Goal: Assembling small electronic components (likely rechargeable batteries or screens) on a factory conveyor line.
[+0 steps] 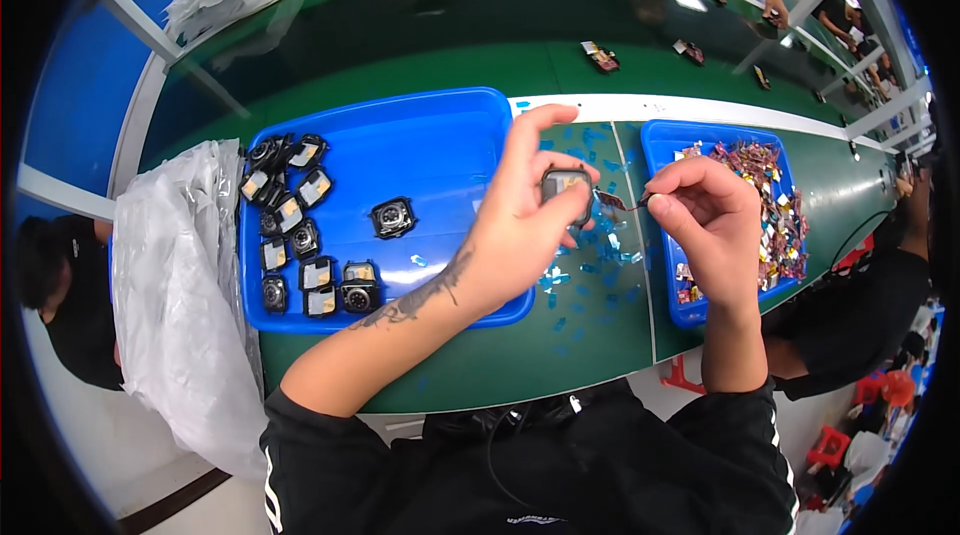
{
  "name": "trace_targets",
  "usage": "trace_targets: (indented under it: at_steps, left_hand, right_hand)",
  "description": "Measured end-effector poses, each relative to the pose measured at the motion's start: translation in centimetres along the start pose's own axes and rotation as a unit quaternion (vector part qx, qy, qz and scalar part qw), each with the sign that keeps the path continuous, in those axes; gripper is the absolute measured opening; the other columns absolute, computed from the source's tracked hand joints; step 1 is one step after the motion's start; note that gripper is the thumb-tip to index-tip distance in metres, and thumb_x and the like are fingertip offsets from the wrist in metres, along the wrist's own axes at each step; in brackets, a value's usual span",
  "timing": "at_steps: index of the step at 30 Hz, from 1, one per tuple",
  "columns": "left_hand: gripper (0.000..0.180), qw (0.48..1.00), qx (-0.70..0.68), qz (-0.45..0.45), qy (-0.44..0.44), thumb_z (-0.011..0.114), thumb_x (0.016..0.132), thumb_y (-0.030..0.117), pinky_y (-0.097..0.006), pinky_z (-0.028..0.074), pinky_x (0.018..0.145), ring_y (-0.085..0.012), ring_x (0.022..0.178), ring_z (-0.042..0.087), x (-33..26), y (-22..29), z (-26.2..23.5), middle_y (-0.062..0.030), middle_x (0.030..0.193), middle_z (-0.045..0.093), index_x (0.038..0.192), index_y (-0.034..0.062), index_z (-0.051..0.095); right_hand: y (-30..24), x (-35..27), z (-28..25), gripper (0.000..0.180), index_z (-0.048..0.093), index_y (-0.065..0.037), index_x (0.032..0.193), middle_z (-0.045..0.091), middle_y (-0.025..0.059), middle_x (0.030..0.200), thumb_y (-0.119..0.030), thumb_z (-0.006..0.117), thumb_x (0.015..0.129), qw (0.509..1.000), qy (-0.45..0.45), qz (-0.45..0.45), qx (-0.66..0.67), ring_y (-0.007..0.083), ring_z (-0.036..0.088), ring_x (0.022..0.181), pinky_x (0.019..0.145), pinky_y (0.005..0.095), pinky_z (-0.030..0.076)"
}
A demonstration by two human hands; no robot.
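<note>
While left hand (510, 235) fingers pinch a small square module (566, 185), right hand (705, 220) fingers pinch its film tab (612, 201), above green table (500, 365)

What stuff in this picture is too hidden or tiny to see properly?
All in the head view:
- Small square part: mostly covered by the left hand fingers.
- The thin strip pinched by the right hand: too small to identify.
- Pieces in the right blue tray: too tiny and jumbled to tell apart.
- Far hands: bent and cut by the fisheye rim.
</note>
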State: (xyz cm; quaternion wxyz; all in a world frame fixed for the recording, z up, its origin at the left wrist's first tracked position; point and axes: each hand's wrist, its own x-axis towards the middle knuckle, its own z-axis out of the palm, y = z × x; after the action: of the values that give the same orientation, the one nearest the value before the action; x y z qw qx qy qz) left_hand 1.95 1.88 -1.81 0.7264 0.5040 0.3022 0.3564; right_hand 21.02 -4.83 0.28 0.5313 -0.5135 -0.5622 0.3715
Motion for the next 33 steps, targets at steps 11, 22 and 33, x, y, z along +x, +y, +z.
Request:
trace_targets:
  at_steps: [11,22,33]
  left_hand:
    - [0.015,0.919,0.317,0.235,-0.009,0.078,0.075,0.004,-0.026,0.037,0.055,-0.0100,0.065,0.048,-0.8,0.0,-0.4,-0.0003,0.072,0.048,0.090,0.0060,0.075]
    - [0.019,0.866,0.376,0.326,-0.049,0.080,0.070,0.001,-0.027,0.042,0.055,-0.0138,0.066,0.052,-0.9,-0.5,-0.2,-0.0024,0.074,0.048,0.088,0.0064,0.074]
    - [0.011,0.941,0.268,0.200,0.045,0.077,0.076,0.003,-0.020,0.035,0.055,-0.0054,0.066,0.048,-0.7,-0.9,0.3,-0.0002,0.076,0.055,0.086,0.0019,0.074]
  right_hand:
    - [-0.4,-0.4,0.9,0.008,0.064,0.004,0.093,0.065,0.0030,0.086,0.000,0.067,0.087,0.994,-0.033,0.051,0.089,0.0046,0.057,0.077,0.067,0.0190,0.045]
    - [1.4,1.0,-0.9,0.022,0.060,-0.004,0.088,0.054,-0.0033,0.079,-0.024,0.058,0.096,0.928,-0.241,0.213,0.191,0.0036,0.046,0.070,0.061,0.0215,0.037]
    - [2.3,0.3,0.5,0.016,0.062,-0.001,0.103,0.063,0.0124,0.084,-0.002,0.062,0.087,0.938,-0.057,-0.072,-0.333,0.0221,0.066,0.078,0.066,0.0306,0.050]
